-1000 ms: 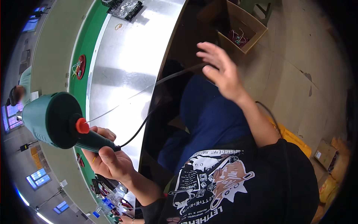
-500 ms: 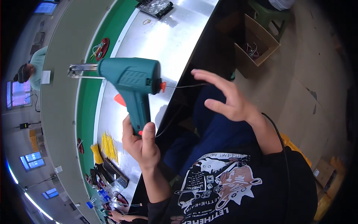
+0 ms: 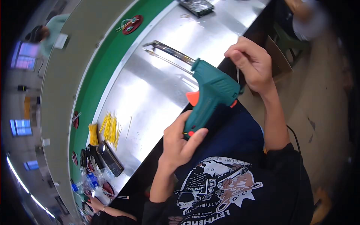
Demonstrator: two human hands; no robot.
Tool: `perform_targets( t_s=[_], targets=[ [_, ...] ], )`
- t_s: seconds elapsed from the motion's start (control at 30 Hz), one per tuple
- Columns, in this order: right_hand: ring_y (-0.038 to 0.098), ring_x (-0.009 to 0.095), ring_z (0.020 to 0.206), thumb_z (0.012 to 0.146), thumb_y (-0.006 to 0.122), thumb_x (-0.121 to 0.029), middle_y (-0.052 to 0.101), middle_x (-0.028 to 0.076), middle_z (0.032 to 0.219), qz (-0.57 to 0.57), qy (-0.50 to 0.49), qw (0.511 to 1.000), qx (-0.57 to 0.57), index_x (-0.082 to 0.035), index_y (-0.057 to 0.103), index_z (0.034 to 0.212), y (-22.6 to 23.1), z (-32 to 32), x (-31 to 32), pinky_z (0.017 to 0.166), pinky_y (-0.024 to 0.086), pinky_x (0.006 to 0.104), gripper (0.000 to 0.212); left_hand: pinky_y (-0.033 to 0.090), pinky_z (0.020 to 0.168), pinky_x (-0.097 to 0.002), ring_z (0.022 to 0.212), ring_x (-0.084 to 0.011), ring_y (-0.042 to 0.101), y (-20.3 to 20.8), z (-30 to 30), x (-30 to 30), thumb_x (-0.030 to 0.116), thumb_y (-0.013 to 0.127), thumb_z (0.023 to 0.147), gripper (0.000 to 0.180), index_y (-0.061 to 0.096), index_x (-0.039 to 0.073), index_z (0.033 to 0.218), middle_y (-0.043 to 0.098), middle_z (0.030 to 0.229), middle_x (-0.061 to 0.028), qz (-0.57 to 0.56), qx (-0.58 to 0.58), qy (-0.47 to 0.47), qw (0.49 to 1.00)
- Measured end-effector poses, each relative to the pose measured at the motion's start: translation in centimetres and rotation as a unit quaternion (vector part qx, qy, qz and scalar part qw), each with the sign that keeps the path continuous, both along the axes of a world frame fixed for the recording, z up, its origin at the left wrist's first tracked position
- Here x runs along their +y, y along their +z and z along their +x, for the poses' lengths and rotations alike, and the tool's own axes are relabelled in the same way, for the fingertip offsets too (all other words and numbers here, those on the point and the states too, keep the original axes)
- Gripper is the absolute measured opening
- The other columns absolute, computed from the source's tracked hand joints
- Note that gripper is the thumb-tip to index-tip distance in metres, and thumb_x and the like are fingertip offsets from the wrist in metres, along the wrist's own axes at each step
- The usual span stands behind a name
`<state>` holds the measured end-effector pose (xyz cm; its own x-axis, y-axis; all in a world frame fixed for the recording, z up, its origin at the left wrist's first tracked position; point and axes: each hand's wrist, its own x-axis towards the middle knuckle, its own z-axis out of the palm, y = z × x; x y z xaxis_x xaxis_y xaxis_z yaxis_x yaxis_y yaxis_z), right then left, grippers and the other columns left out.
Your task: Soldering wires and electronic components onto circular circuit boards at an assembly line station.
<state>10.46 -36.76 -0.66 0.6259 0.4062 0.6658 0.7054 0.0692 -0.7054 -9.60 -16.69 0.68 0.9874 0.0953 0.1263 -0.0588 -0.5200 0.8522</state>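
Note:
A green soldering gun [image 3: 215, 84] with a red-orange trigger hangs in front of me, its metal tip pointing up and left over the bench. My left hand [image 3: 178, 140] is closed round the bottom of its handle, near a small red part. Close to the rear of the gun, my right hand [image 3: 255, 63] is closed in a pinch. A thin, pale solder wire [image 3: 237, 74] runs from under those fingers down toward the gun's back end. The fingertips hide the wire's upper end.
Yellow wires [image 3: 110, 129] lie loose on the metal bench [image 3: 138, 97], beside a tied yellow bundle [image 3: 93, 134] and a black case [image 3: 110, 157]. Another person's hand [image 3: 96, 204] works at lower left. A red dish [image 3: 133, 24] holds wires. A cardboard box [image 3: 279, 60] stands right.
The soldering gun has moved right, and its tip has tilted upward. My right hand went from spread fingers to a pinch on the wire and rose. The view has shifted.

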Motion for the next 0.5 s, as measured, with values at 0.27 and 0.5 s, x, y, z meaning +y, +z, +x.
perform_targets(
  t_s=[0.27, 0.5],
  targets=[
    [0.045, 0.007, 0.074, 0.104, 0.051, -0.014, 0.056, 0.003, 0.088, 0.0, 0.004, 0.999, 0.042, 0.004, 0.062, 0.102, -2.0, 1.9, -0.2, 0.067, 0.035, 0.0218, 0.021, 0.049, 0.067, -0.0297, 0.071, -0.0181, 0.063, -0.2, -1.5, 0.0, 0.025, 0.074, 0.088, 0.043, 0.062, -0.003, 0.118, 0.066, 0.084, -0.0115, -0.11, 0.058, -0.045, 0.991],
    [0.044, 0.007, 0.071, 0.104, 0.048, -0.016, 0.051, 0.0, 0.079, -0.06, -0.043, 0.996, -0.058, 0.004, 0.062, 0.095, -1.1, 4.2, -1.9, 0.063, 0.035, 0.0229, 0.026, 0.046, 0.063, -0.027, 0.068, -0.0115, 0.059, 0.0, -3.3, 1.5, 0.027, 0.074, 0.089, 0.044, 0.062, -0.003, 0.118, 0.062, 0.074, -0.006, -0.196, 0.052, -0.025, 0.979]
  ],
)
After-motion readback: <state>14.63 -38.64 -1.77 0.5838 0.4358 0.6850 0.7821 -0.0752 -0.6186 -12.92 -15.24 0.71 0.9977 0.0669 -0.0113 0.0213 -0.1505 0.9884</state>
